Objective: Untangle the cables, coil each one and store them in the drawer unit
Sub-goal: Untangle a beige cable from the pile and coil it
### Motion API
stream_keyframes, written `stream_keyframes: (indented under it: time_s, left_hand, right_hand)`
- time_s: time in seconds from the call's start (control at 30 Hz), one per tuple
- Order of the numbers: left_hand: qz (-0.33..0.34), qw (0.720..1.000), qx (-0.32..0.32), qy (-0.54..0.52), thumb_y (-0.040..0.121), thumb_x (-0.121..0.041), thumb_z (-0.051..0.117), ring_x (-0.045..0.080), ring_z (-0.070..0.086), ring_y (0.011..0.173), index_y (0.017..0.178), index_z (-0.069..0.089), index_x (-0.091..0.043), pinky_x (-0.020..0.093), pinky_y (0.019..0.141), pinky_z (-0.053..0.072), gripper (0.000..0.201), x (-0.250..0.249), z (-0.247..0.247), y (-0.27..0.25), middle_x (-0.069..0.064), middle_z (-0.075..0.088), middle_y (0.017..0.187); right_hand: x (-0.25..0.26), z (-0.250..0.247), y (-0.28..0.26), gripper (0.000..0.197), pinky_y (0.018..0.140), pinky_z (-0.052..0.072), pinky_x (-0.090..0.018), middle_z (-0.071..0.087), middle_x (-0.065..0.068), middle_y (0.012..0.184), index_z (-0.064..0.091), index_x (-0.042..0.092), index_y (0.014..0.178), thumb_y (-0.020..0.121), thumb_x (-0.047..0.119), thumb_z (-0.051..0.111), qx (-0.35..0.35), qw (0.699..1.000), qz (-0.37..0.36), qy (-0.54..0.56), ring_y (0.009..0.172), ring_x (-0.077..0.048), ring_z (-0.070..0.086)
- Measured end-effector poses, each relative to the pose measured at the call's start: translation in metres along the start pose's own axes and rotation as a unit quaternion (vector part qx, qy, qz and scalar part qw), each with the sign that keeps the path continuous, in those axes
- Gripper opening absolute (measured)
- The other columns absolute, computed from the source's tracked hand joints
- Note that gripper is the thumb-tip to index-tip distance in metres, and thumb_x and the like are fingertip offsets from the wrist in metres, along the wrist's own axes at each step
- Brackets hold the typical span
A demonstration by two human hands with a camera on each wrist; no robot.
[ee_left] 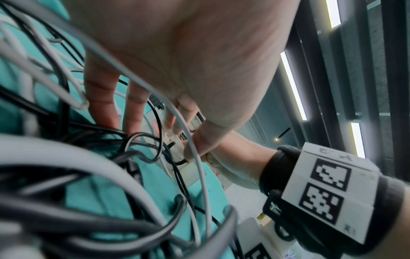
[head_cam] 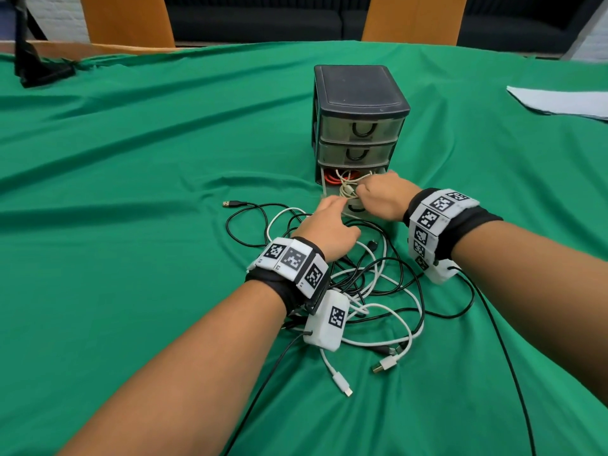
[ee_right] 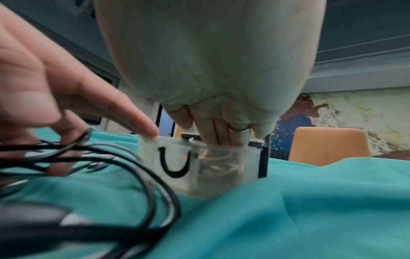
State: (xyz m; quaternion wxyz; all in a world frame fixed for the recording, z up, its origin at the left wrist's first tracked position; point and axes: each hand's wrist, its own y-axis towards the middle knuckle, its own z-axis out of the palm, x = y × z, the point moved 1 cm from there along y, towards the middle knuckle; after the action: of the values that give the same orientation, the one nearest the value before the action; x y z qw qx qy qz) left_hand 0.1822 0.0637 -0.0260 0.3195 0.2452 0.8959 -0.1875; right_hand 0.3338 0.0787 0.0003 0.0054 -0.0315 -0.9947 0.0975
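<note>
The dark drawer unit (head_cam: 358, 93) stands mid-table with its bottom drawer (ee_right: 173, 182) pulled out. An orange cable (head_cam: 332, 179) and a pale white cable coil (head_cam: 347, 189) lie inside it. My right hand (head_cam: 385, 199) hangs over the drawer, its fingers (ee_right: 219, 135) pointing straight down onto the white coil; their tips are hidden behind the drawer wall. My left hand (head_cam: 325, 222) reaches forward with straight fingers, and its index tip (ee_right: 150, 131) touches the drawer's front left corner. A tangle of black and white cables (head_cam: 371, 278) lies on the cloth under both wrists.
The two upper drawers are closed. A black USB plug (head_cam: 230, 203) lies left of the tangle, and white plugs (head_cam: 385, 363) near me. White paper (head_cam: 559, 102) lies at the right edge, a black stand (head_cam: 36, 67) far left, and two orange chairs (head_cam: 128, 18) behind the table.
</note>
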Motion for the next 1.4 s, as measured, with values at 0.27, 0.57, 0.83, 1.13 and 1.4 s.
stream_keyframes:
  time_s: [0.27,0.57,0.83,1.13,1.4]
  left_hand:
    - [0.004,1.0,-0.001,0.0,0.092,-0.029,0.052,0.02,0.037,0.139,0.152,0.027,-0.024,0.039,0.11,0.035,0.066,0.001,0.0,0.001,-0.01,0.021,0.159]
    - [0.002,1.0,-0.005,0.002,0.091,-0.03,0.053,0.021,0.04,0.137,0.152,0.028,-0.024,0.038,0.107,0.038,0.065,0.001,-0.001,0.0,-0.01,0.022,0.158]
    - [-0.001,1.0,-0.008,0.003,0.091,-0.029,0.053,0.022,0.041,0.136,0.151,0.029,-0.024,0.039,0.107,0.038,0.065,-0.001,-0.001,-0.001,-0.009,0.022,0.158]
    - [-0.006,1.0,-0.01,-0.005,0.091,-0.031,0.053,0.024,0.043,0.133,0.15,0.031,-0.025,0.042,0.106,0.04,0.063,0.001,-0.001,-0.001,-0.008,0.025,0.156]
    - [-0.002,1.0,-0.015,-0.005,0.091,-0.031,0.051,0.023,0.045,0.131,0.149,0.033,-0.026,0.042,0.105,0.042,0.061,0.002,0.0,-0.001,-0.008,0.027,0.155]
  right_hand:
    - [-0.01,0.0,0.021,0.034,0.119,0.002,-0.058,0.058,-0.017,0.123,0.051,0.007,0.086,0.101,0.016,0.022,0.036,0.999,0.015,-0.028,0.122,-0.033,0.048]
    - [-0.017,0.006,0.019,0.047,0.112,-0.012,-0.069,0.068,0.0,0.119,0.071,0.021,0.105,0.094,0.029,0.026,0.006,0.999,0.03,-0.039,0.122,-0.026,0.055]
    - [-0.026,-0.014,0.009,0.014,0.089,0.032,-0.04,0.067,0.005,0.091,0.064,0.029,0.084,0.081,0.038,0.074,-0.141,0.988,0.025,-0.061,0.097,-0.025,0.057]
    - [-0.003,-0.008,0.022,0.047,0.059,0.041,-0.034,0.064,-0.004,0.092,0.046,0.022,0.118,0.082,0.035,0.074,-0.14,0.985,-0.061,-0.078,0.08,-0.031,0.061]
    - [0.002,-0.012,0.026,0.013,0.067,0.045,-0.034,0.067,-0.009,0.098,0.07,0.022,0.097,0.086,0.029,0.067,-0.097,0.986,-0.023,-0.13,0.086,-0.036,0.064]
